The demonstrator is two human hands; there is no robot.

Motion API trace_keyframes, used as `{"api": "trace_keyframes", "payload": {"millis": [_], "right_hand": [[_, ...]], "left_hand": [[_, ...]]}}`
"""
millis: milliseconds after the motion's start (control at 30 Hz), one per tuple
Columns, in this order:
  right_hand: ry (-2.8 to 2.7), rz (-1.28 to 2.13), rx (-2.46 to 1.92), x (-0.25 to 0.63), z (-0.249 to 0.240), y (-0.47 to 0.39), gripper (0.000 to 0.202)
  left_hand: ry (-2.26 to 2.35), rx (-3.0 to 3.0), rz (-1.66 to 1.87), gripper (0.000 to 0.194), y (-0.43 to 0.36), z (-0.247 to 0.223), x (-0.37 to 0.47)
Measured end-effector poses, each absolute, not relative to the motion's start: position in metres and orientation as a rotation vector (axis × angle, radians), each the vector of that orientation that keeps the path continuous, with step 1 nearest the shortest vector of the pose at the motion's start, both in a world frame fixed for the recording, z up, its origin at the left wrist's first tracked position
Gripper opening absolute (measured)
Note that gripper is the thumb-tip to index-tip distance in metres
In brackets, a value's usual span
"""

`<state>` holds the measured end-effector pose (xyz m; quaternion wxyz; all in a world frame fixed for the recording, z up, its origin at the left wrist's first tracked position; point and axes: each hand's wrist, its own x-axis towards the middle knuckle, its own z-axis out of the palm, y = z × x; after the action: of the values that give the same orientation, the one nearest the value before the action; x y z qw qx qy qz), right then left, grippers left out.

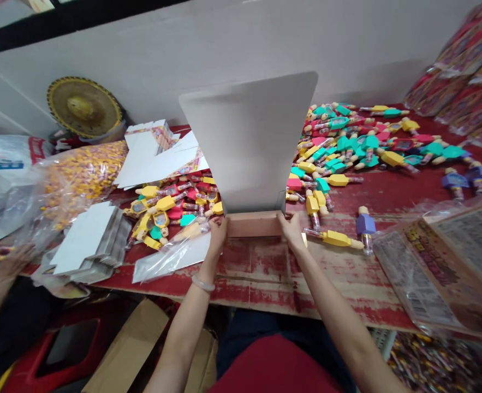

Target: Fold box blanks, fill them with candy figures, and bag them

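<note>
Red shirt (279, 365) faces a worn red worktable (347, 275); centred there is an open cardboard box (254, 225), its tall pale lid (249, 136) raised. Stacked white cartons (87, 237) sit left. Left hand (217, 234) and right hand (292, 230) grasp the box's front corners. Yellow, green and red plastic toys (369, 143) flank it; a bangle (203, 284) rings the left wrist.

Scuffed red table (388, 199): plastic toys (337, 238), stacked cardboard (85, 234).
</note>
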<state>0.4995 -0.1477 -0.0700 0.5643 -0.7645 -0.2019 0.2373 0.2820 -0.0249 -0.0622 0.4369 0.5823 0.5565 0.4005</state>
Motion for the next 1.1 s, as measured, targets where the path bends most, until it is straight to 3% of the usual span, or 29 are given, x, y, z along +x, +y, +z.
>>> {"api": "trace_keyframes", "payload": {"millis": [133,233,400,533,633,767,933,1100], "right_hand": [[-0.510,0.608,-1.823,0.502,-0.076,-0.130,0.037],[-0.528,0.618,-1.855,0.501,-0.077,-0.122,0.033],[-0.642,0.626,-1.854,0.507,-0.069,-0.135,0.040],[-0.954,0.322,-1.968,0.541,-0.063,-0.204,0.057],[-1.041,-0.006,-2.426,0.574,-0.068,-0.265,0.050],[-1.097,-0.037,-2.827,0.596,-0.081,-0.314,0.049],[-1.334,0.073,-2.394,0.579,-0.053,-0.343,0.052],[-1.424,0.193,-2.045,0.528,0.022,-0.320,0.049]], "left_hand": [[1.495,1.503,1.055,0.050,-0.024,-0.056,0.295],[1.498,1.905,1.181,0.048,-0.048,-0.048,0.303],[1.042,2.527,0.541,0.020,-0.069,-0.038,0.330],[1.090,2.638,0.317,0.020,-0.058,-0.033,0.347],[1.116,2.706,0.225,0.026,-0.057,-0.033,0.352],[1.044,2.687,0.041,0.029,-0.071,-0.039,0.353],[1.139,2.606,0.111,0.061,-0.092,-0.060,0.360],[1.182,2.358,0.321,0.063,-0.114,-0.081,0.396]]}}
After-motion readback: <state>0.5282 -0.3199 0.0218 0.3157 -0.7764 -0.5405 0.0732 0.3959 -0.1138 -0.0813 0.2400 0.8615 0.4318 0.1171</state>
